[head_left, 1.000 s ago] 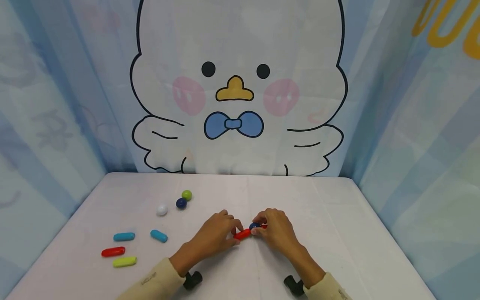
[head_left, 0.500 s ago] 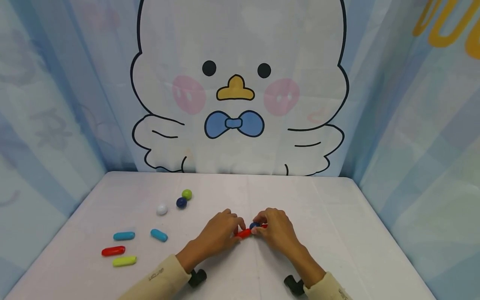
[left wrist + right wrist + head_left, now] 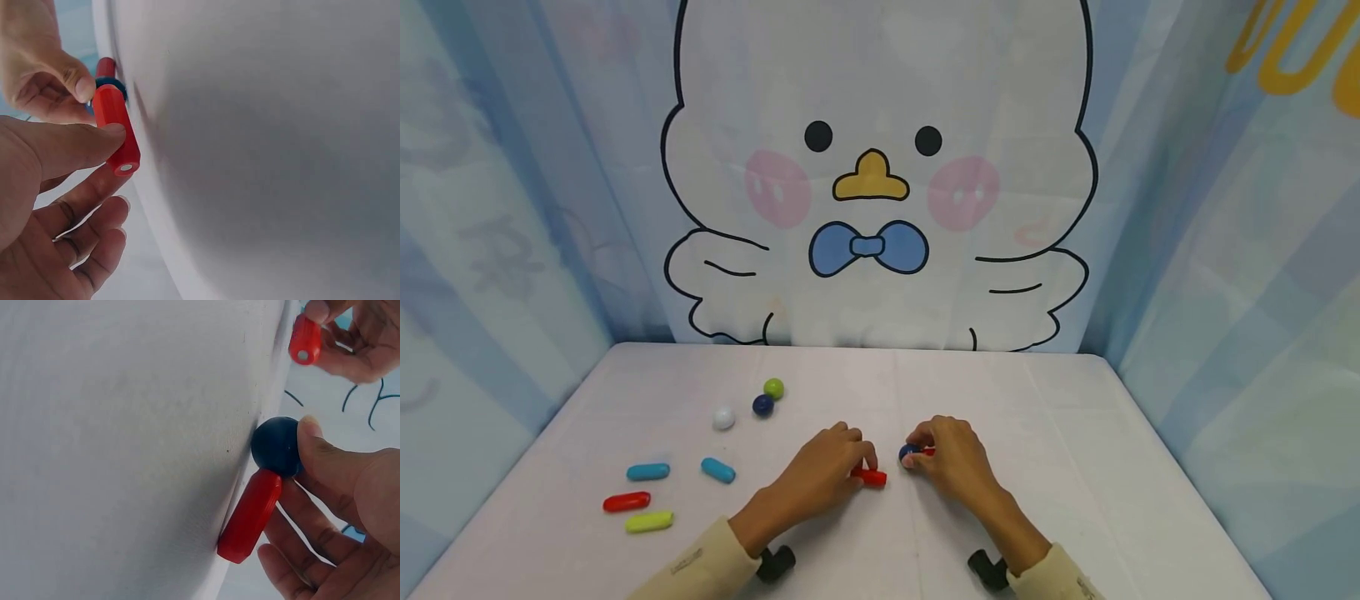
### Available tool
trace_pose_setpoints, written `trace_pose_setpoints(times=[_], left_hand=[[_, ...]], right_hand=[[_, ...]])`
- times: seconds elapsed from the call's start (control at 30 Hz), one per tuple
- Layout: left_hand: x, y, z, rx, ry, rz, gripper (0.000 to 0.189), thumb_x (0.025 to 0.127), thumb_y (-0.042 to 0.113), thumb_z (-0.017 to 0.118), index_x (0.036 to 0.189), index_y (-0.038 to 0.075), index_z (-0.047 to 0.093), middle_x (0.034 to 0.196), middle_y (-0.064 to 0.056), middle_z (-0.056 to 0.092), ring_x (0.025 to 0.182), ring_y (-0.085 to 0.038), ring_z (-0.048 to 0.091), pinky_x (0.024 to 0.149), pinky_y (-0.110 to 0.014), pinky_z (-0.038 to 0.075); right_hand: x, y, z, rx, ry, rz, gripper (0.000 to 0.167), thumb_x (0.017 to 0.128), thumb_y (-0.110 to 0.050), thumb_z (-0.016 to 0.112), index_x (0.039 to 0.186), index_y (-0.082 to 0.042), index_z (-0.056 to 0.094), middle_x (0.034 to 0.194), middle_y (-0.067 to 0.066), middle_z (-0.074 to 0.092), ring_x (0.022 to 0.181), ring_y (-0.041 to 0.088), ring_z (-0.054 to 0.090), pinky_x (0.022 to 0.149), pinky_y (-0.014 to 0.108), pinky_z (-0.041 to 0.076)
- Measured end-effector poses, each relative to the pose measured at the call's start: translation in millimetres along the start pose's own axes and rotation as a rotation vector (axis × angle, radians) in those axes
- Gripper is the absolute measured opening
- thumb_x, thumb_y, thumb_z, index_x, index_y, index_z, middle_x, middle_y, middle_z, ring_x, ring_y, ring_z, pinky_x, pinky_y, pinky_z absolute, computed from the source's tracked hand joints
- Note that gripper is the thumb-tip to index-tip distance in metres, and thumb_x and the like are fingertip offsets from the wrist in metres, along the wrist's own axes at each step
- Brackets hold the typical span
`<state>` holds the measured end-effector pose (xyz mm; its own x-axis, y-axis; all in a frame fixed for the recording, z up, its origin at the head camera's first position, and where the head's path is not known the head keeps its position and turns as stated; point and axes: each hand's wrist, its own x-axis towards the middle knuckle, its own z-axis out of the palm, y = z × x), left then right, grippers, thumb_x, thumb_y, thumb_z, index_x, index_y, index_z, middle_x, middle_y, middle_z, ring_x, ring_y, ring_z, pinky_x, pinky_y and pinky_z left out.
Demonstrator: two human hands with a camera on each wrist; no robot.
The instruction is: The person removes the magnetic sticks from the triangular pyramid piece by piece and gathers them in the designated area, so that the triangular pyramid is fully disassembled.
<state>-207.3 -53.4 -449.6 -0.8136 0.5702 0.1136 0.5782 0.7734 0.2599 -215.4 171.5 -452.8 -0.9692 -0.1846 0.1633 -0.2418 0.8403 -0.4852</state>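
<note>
In the head view my left hand (image 3: 820, 469) pinches a short red rod (image 3: 872, 477) between thumb and fingers, close to the table. The left wrist view shows a small pale disc on the end of this red rod (image 3: 117, 134). My right hand (image 3: 957, 461) pinches a dark blue ball (image 3: 907, 452) just to the right, apart from the left rod. In the right wrist view a second red rod (image 3: 251, 517) joins the blue ball (image 3: 275, 447) and slants down towards the tabletop; the fingers partly hide this rod in the head view.
On the white table (image 3: 1037, 433) at left lie two light blue rods (image 3: 648, 472), a red rod (image 3: 627, 502) and a yellow-green rod (image 3: 649, 522). Farther back are a white ball (image 3: 724, 418), another dark blue ball (image 3: 763, 406) and a green ball (image 3: 773, 388). A printed curtain stands behind.
The left hand's red rod was against the blue ball; now it has come away to the left with the hand. The right hand, blue ball and second rod have stayed put.
</note>
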Motion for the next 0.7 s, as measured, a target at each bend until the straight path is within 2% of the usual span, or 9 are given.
trace_pose_setpoints(times=[0.13,0.5,0.7], left_hand=[[-15.8,-11.4,-5.6,-0.005,-0.012,-0.048,0.021,0.088,0.013,0.087,0.104,0.022,0.078,0.095,0.009,0.069,0.088,-0.008,0.051,0.082,-0.027,0.053],[-67.5,-40.5,-31.4,-0.023,-0.031,-0.259,0.028,0.081,0.01,0.091,0.098,0.027,0.077,0.088,0.013,0.063,0.089,-0.01,0.051,0.083,-0.032,0.054],[-92.2,-55.8,-40.2,-0.009,-0.068,-0.346,0.029,0.08,0.009,0.092,0.094,0.028,0.076,0.086,0.012,0.062,0.087,-0.012,0.052,0.083,-0.034,0.055]], right_hand=[[0.0,1.0,1.3,0.004,0.009,-0.004,0.023,0.079,-0.022,0.095,0.097,-0.014,0.084,0.089,-0.001,0.072,0.089,0.016,0.063,0.085,0.042,0.055],[-1.2,1.5,0.5,0.009,0.021,-0.01,0.022,0.078,-0.022,0.095,0.096,-0.015,0.084,0.09,-0.001,0.071,0.089,0.016,0.063,0.084,0.043,0.055],[-1.4,1.5,0.8,0.01,0.017,-0.009,0.022,0.078,-0.022,0.095,0.096,-0.015,0.084,0.089,-0.002,0.071,0.089,0.016,0.063,0.084,0.042,0.055]])
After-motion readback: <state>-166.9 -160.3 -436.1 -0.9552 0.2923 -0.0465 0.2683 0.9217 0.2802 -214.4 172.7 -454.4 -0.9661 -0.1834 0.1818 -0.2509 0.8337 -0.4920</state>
